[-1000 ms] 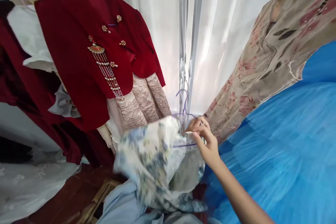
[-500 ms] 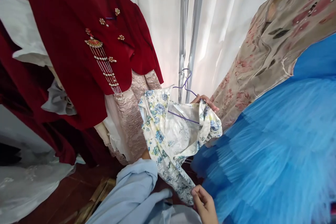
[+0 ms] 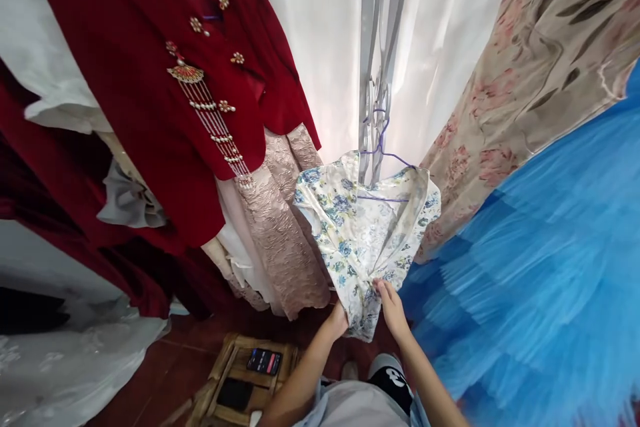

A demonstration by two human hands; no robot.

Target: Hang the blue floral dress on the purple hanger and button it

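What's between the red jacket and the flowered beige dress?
In the head view, a blue-flowered shirt on a purple hanger, with grey poles and a white curtain behind.

The blouse (image 3: 340,227) hangs between jacket (image 3: 150,100) and gown (image 3: 530,267) (curtain (image 3: 320,47) behind), with a phone (image 3: 263,361) on the stool (image 3: 226,361) lower left.

Bright curtain (image 3: 333,40), dim floor (image 3: 167,363)

Lt-blue sleeves (image 3: 313,408), pale-grey top (image 3: 367,405) w/ soft folds, bare forearms (image 3: 427,375) & fingers (image 3: 387,291)
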